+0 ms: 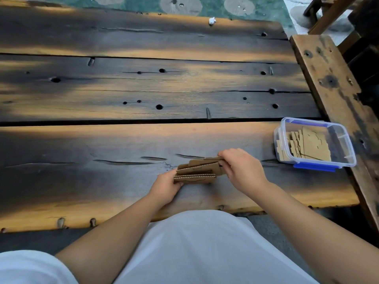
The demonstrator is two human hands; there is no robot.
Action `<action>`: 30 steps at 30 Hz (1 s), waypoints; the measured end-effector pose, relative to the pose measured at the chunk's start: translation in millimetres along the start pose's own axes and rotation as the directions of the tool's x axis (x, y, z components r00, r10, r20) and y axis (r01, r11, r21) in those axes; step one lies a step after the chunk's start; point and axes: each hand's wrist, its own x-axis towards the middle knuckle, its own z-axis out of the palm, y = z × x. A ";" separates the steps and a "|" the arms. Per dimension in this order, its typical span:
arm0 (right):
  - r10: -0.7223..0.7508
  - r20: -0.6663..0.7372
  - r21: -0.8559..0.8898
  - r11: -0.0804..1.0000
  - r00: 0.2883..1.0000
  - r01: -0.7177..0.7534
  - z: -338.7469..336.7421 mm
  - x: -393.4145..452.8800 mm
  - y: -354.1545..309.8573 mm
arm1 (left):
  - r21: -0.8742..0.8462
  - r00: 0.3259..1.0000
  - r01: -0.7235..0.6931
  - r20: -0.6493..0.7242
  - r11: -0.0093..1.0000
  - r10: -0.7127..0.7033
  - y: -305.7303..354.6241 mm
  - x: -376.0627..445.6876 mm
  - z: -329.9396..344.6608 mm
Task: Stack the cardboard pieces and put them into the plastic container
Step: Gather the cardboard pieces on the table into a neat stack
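A bundle of brown cardboard pieces (198, 171) stands on edge on the dark wooden table (102, 152), fanned a little apart. My left hand (165, 186) grips its left end from below. My right hand (241, 168) pinches the right end from above. To the right sits a clear plastic container (346, 144) with blue clips, open, with several cardboard pieces (307, 146) lying inside it.
A wooden bench or beam (332, 83) runs along the table's right side, just behind the container. A small white object (212, 20) lies at the far table edge. Green patterned floor shows beyond. My white-clad lap fills the bottom.
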 end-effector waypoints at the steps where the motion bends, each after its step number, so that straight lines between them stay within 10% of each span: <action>1: 0.025 0.018 0.024 0.999 1.000 -0.025 0.4 -0.2 2.0 | -0.003 1.000 0.010 0.002 1.000 -0.010 0.5 -0.1 -0.1; 9: 0.117 0.199 0.039 0.991 0.973 -0.127 24.6 -7.5 -1.8 | -0.132 0.998 0.062 0.038 0.989 -0.057 6.6 -2.8 -0.6; 20: 0.287 0.014 0.494 0.831 0.958 -0.257 45.1 -23.8 0.8 | -0.121 0.995 0.095 0.050 0.988 -0.089 6.5 1.0 -0.3; 30: 0.583 0.084 0.969 0.141 0.808 -0.203 34.3 -28.0 5.2 | -0.151 0.994 0.087 0.075 0.985 -0.076 5.5 5.5 0.1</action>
